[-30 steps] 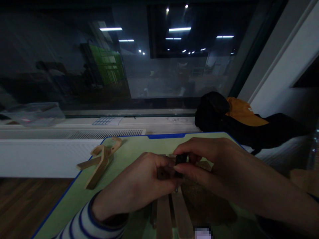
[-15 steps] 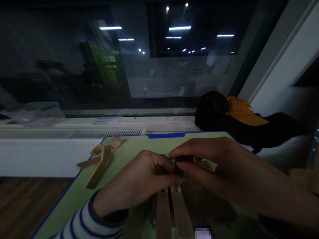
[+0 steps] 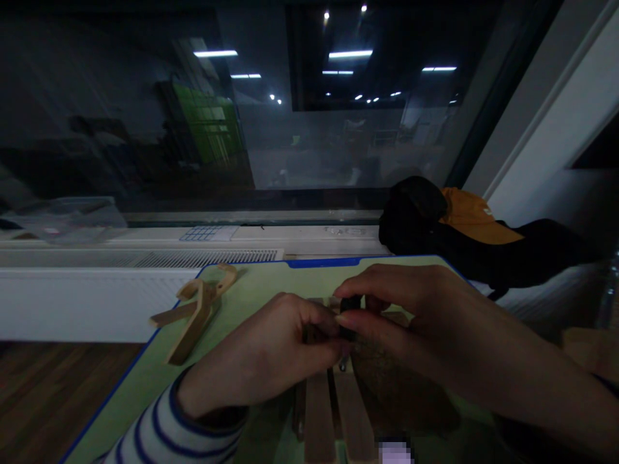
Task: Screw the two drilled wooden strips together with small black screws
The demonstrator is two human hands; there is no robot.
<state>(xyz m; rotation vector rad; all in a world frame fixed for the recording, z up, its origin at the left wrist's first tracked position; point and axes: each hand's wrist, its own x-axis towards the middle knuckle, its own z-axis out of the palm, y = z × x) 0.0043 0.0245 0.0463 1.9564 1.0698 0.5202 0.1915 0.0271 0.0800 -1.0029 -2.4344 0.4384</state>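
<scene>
My right hand (image 3: 420, 322) pinches a small black piece (image 3: 351, 304) between thumb and fingertips. From the other side, the thumb and forefinger of my left hand (image 3: 271, 341) close round the lower end of that piece; its exact shape is hidden. Beneath the hands run two pale wooden slats, a left slat (image 3: 319, 412) and a right slat (image 3: 354, 412), with a narrow gap between them. A small shiny metal fitting (image 3: 343, 363) shows on the right slat, just below my left thumb. A dark brown slab (image 3: 406, 399) lies under and beside the slats.
Joined wooden pieces (image 3: 198, 316) lie at the left edge of the green, blue-rimmed table (image 3: 271, 276). Behind it are a radiator (image 3: 97, 296) and a windowsill with a clear plastic box (image 3: 82, 219). A black bag (image 3: 406, 219) and orange cap (image 3: 478, 216) sit at right.
My right fingertips and the top of the black piece have shifted slightly. More of the metal fitting shows below my left thumb. Both hands stay in nearly the same place.
</scene>
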